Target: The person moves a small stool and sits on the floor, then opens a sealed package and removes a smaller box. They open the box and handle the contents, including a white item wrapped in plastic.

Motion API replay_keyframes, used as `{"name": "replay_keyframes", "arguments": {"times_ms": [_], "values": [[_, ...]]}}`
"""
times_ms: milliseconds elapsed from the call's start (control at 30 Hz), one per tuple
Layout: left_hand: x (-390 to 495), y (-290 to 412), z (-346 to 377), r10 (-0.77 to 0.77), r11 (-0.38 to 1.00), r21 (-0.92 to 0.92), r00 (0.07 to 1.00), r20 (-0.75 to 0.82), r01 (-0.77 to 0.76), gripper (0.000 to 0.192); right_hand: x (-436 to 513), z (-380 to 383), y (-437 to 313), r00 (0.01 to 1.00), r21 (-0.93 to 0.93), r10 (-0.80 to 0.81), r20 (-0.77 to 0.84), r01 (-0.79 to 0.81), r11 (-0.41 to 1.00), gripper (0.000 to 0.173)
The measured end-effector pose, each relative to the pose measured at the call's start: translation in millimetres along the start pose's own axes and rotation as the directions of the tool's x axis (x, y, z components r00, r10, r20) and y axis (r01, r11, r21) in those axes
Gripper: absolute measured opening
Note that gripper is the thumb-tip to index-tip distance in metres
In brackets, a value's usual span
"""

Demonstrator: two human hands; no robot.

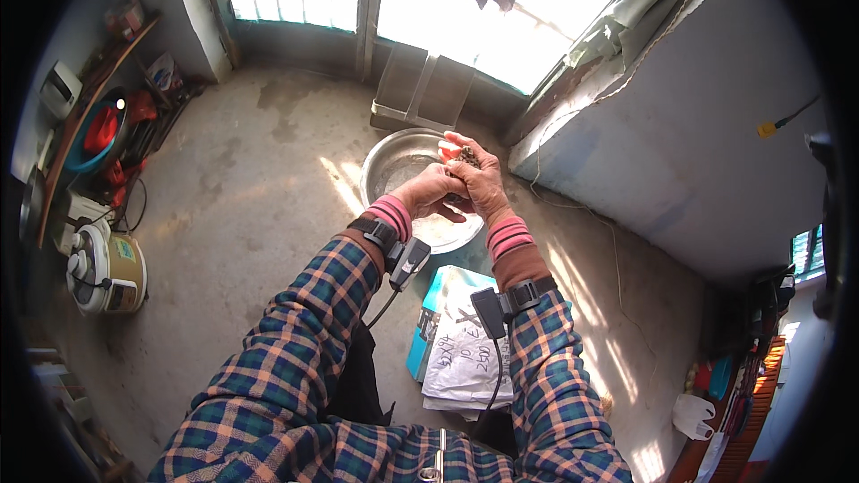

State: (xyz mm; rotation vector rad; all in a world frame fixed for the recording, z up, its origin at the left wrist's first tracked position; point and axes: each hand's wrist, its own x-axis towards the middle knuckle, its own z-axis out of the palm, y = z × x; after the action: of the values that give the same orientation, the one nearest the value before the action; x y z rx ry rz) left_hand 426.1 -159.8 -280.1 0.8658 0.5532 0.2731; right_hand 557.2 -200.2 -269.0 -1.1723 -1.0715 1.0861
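Both hands meet over the right side of a round metal basin (384,159) on the concrete floor. Between them is a dark, mottled, rough-textured object (468,156), which I cannot identify. My right hand (484,178) curls around it from the right, fingers pointing up and thumb across its front. From the left, my left hand (433,189) presses against its lower part, thumb on it and some fingers underneath. The palms and the lower end of the object are largely hidden. Below the hands, inside the basin, the bottom looks pale and bright.
Behind the basin a translucent box (423,90) stands by the window. A blue carton (419,342) under a white marked bag (463,355) lies nearer me. A rice cooker (127,272) and a loaded shelf (100,90) are left; a thin cord (614,241) runs along the floor at right.
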Motion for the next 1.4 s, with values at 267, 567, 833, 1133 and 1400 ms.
{"name": "replay_keyframes", "arguments": {"times_ms": [267,567,833,1133,1400], "values": [[3.8,4.3,-4.1,-0.036,0.988,0.151,0.999,0.027,0.032,0.024,6.8,5.1,-3.3,0.989,0.159,0.075,-0.129,-0.054,0.986,0.011],[22.4,-5.0,8.7,0.153,0.761,0.647,0.982,-0.112,-0.045,0.034,23.7,-2.8,22.5,0.95,-0.321,-0.017,-0.313,-0.089,0.943,0.035],[19.3,-17.1,13.4,0.34,0.554,0.832,0.919,-0.201,-0.023,0.04,33.1,-6.5,35.5,0.921,-0.705,-0.071,-0.383,-0.242,0.667,0.033],[23.9,-32.1,11.4,0.358,0.56,0.828,0.891,-0.277,0.033,0.034,21.4,-5.9,34.5,0.935,-0.576,0.066,-0.348,-0.269,0.772,0.035],[-7.6,-23.6,-4.1,-0.032,0.899,0.429,0.992,-0.124,0.082,0.03,-37.8,-44.1,5.3,0.97,-0.116,0.242,0.036,-0.237,0.965,0.043]]}}
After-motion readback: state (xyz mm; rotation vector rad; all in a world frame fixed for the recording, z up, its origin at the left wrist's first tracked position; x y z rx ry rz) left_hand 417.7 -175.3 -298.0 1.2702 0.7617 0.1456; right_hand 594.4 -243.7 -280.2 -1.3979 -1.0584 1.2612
